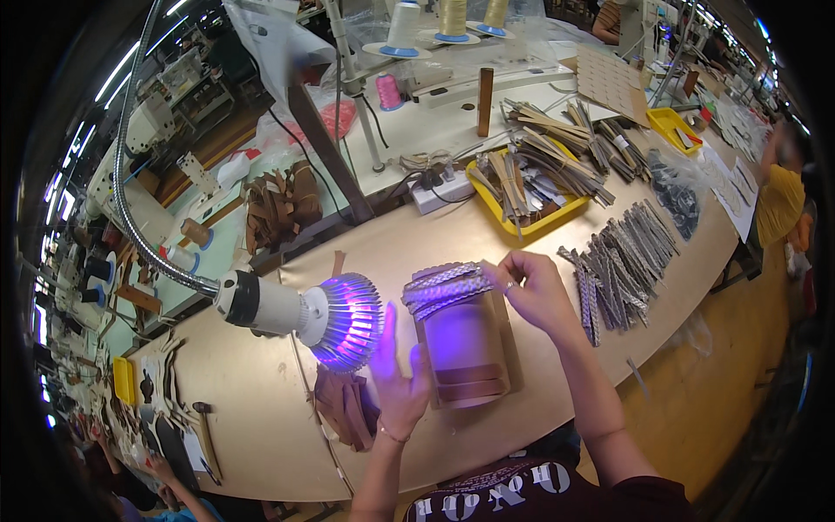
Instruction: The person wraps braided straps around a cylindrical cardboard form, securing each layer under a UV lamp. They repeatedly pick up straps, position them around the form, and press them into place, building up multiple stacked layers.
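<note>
A brown leather block lies on the tan workbench, lit violet by a lamp on a flexible metal neck. Several braided grey strips lie across the block's far end. My left hand rests open against the block's left side, fingers spread in the violet light. My right hand pinches the right end of the braided strips at the block's far right corner. Two brown bands cross the block's near end.
A pile of braided grey strips lies to the right. A yellow tray of tan strips sits behind. Brown leather pieces lie left of the block. Thread cones and sewing machines stand beyond. Another person works at far right.
</note>
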### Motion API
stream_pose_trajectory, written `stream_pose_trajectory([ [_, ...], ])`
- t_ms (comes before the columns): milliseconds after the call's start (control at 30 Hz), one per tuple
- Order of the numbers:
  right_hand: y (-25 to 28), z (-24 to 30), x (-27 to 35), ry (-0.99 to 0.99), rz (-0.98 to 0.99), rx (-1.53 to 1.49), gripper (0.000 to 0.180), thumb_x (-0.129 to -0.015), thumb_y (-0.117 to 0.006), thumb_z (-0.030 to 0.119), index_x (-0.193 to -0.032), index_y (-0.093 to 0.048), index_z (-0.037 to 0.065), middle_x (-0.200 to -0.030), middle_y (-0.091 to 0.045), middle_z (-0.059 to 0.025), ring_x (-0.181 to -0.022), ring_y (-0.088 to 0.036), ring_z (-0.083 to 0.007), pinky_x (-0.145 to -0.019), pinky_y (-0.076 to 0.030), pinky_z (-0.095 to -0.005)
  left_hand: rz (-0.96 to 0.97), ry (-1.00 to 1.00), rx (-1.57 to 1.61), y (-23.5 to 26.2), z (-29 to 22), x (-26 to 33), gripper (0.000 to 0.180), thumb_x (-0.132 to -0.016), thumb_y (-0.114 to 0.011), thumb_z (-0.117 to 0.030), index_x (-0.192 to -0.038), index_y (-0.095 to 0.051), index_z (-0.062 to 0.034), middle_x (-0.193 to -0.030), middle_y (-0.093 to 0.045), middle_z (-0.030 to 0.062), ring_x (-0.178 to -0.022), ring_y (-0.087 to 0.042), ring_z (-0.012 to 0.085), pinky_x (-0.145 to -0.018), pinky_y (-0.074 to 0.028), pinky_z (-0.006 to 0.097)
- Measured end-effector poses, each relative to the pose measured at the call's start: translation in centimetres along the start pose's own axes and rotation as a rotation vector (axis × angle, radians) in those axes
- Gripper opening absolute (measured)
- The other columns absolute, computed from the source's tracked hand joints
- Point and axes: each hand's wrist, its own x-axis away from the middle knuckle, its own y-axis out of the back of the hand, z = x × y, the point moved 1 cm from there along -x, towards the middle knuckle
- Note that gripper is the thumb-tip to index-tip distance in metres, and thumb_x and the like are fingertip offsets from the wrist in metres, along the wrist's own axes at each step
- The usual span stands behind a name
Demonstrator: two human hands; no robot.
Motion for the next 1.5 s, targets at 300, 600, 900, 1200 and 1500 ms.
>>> stream_pose_trajectory([
  [300,-0.4,-1.7,-1.5,-0.091,-0.01,0.238,0.042,-0.086,-0.071,0.045,-0.075,-0.066,0.004,-0.056,-0.057,-0.0015,-0.053,-0.056,-0.0147,-0.053,-0.044,-0.0318,0.392,-0.14,-0.252,-3.7,0.9,-4.7,0.066,-0.097,-0.055,-0.033,-0.149,-0.031,-0.0013,-0.157,-0.025,0.0226,-0.147,-0.017,0.0431,-0.117,-0.012,0.057],
  [600,-2.8,-5.3,-0.2,-0.083,-0.031,-0.343,0.034,-0.101,-0.053,0.034,-0.118,-0.059,0.004,-0.095,-0.063,-0.0073,-0.087,-0.059,-0.0114,-0.077,-0.047,-0.0285,0.311,-0.219,-0.212,-4.9,-0.3,-4.8,0.062,-0.097,-0.055,-0.034,-0.147,-0.038,-0.0017,-0.154,-0.031,0.0222,-0.144,-0.025,0.0412,-0.118,-0.012,0.053],
  [900,-4.3,-3.7,-0.6,-0.097,-0.146,-0.587,0.043,-0.106,-0.042,0.038,-0.121,-0.061,0.002,-0.109,-0.062,-0.0063,-0.094,-0.055,-0.0085,-0.083,-0.046,-0.026,-0.12,0.715,1.163,-5.2,5.7,-4.6,0.058,-0.105,-0.043,-0.037,-0.146,-0.035,0.0028,-0.152,-0.032,0.02,-0.14,-0.032,0.027,-0.116,-0.025,0.039],
  [1200,-6.1,-2.7,-0.9,0.002,-0.198,-0.461,0.029,-0.1,-0.059,0.026,-0.099,-0.065,-0.002,-0.091,-0.064,-0.006,-0.081,-0.056,-0.0098,-0.074,-0.046,-0.0249,-0.023,0.548,0.97,-5.5,2.3,-5.4,0.041,-0.105,-0.046,-0.018,-0.139,-0.045,0.0054,-0.126,-0.055,0.0109,-0.111,-0.053,0.0127,-0.099,-0.042,0.029],
  [1500,-5.5,-3.8,-0.6,0.077,-0.324,-0.362,0.021,-0.095,-0.064,0.02,-0.1,-0.065,0.0,-0.094,-0.061,-0.0058,-0.091,-0.057,-0.0149,-0.081,-0.045,-0.0269,-0.111,0.565,0.944,-6.6,3.3,-5.6,0.039,-0.105,-0.046,-0.017,-0.139,-0.046,0.0018,-0.118,-0.055,0.0073,-0.104,-0.051,0.0108,-0.091,-0.042,0.026],
])
